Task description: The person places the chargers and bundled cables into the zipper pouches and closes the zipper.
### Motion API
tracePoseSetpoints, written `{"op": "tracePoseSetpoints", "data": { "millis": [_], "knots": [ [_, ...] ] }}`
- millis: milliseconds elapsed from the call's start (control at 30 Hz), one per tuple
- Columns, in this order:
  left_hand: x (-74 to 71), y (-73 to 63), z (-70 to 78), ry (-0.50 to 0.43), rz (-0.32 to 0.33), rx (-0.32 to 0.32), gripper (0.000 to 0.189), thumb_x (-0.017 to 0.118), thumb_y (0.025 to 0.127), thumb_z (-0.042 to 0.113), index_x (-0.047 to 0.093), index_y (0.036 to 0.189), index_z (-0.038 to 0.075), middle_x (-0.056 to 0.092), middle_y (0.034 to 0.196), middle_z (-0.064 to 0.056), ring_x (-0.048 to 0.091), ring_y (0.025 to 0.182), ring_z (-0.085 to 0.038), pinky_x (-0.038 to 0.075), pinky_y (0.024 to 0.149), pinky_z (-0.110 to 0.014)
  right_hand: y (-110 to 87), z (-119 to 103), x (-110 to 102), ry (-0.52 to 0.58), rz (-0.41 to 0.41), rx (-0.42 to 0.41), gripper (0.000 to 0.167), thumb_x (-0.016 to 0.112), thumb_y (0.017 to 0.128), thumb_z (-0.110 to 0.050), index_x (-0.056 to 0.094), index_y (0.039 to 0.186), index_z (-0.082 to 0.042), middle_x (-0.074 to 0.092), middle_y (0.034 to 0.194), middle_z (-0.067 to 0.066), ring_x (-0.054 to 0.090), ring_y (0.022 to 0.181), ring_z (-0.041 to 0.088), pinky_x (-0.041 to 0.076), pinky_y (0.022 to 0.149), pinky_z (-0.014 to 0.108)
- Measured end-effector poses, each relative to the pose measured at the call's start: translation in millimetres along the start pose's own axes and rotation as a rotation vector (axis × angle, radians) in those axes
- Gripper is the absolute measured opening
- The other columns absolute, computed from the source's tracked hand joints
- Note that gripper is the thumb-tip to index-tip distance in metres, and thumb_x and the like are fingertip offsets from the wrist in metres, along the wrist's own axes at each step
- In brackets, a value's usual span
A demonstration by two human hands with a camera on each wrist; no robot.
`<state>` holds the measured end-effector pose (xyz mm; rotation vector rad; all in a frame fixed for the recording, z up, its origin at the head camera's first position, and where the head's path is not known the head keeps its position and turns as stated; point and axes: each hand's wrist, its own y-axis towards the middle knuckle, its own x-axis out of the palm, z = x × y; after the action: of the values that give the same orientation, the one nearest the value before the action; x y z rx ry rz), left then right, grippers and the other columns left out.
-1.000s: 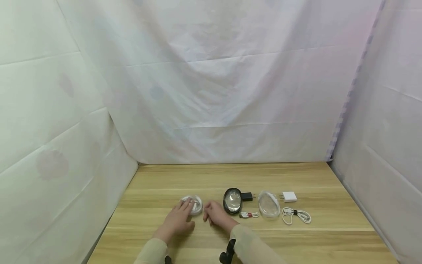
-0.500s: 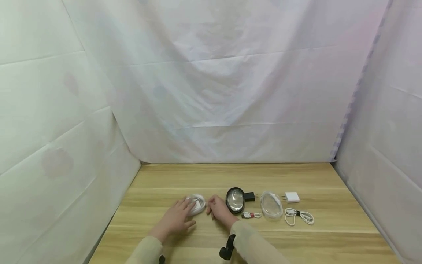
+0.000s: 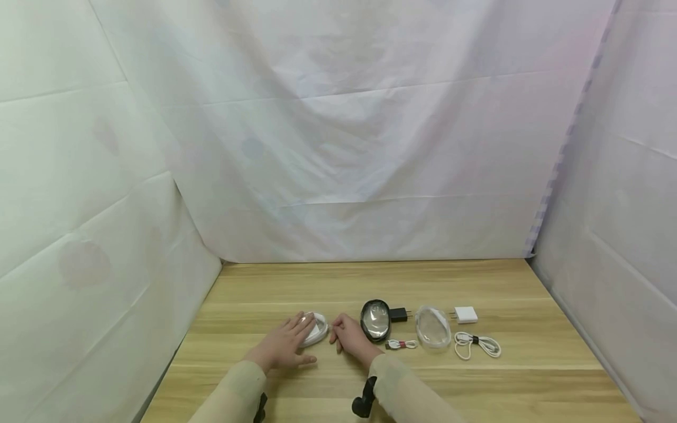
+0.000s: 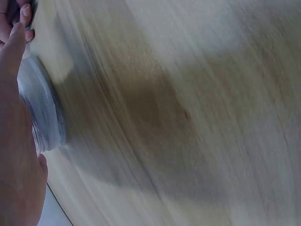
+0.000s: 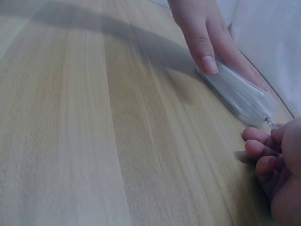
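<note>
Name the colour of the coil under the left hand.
The coil is white, clearest in head view.

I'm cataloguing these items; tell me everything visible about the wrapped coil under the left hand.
The wrapped coil is a whitish ring in clear, glossy, plastic-looking wrap, lying on the wooden table, left of the other items. The left hand rests over it, hiding part. At its right edge, the right hand pinches a thin protruding end.

Rd wht cable coil (image 3: 319,331), clear-wrapped, on wood tbl (image 3: 296,288), L of ctr
</note>
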<state>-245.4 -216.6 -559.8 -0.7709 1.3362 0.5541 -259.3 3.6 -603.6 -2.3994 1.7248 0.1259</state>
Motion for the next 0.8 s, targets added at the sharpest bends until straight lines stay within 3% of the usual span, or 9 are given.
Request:
{"op": "tracePoseSetpoints", "data": {
  "millis": [200, 567, 800],
  "knots": [
    [7.0, 2.4, -2.2, -0.001, 0.017, -0.018, 0.093, 0.044, 0.089, 0.071, 0.026, 0.154, 0.007, 0.019, 0.161, -0.009, 0.017, 0.146, -0.034, 0.024, 0.115, -0.05, -3.2, -2.1, -1.2, -0.014, -0.025, -0.042, 0.013, 0.039, 0.099, 0.005, 0.051, 0.097, 0.001, 0.064, 0.072, 0.009, 0.054, 0.047, 0.012, 0.042, 0.041, 0.019],
    [0.0, 0.9, 2.1, -0.067, -0.023, -0.056, 0.097, 0.051, 0.087, 0.07, 0.022, 0.155, 0.006, 0.018, 0.161, -0.009, 0.015, 0.146, -0.034, 0.025, 0.114, -0.051, -0.5, -2.1, 0.1, -0.003, -0.058, 0.054, 0.013, 0.039, 0.102, -0.001, 0.051, 0.1, -0.001, 0.064, 0.076, 0.012, 0.056, 0.049, 0.014, 0.044, 0.039, 0.022],
    [3.5, 2.6, 3.5, -0.088, -0.018, -0.066, 0.097, 0.054, 0.087, 0.067, 0.022, 0.154, 0.005, 0.019, 0.161, -0.011, 0.015, 0.145, -0.037, 0.026, 0.112, -0.055, -2.7, -4.0, -1.9, -0.008, -0.095, 0.093, 0.012, 0.039, 0.102, -0.002, 0.051, 0.099, -0.001, 0.064, 0.075, 0.011, 0.06, 0.048, 0.016, 0.043, 0.038, 0.022]
  ]
}}
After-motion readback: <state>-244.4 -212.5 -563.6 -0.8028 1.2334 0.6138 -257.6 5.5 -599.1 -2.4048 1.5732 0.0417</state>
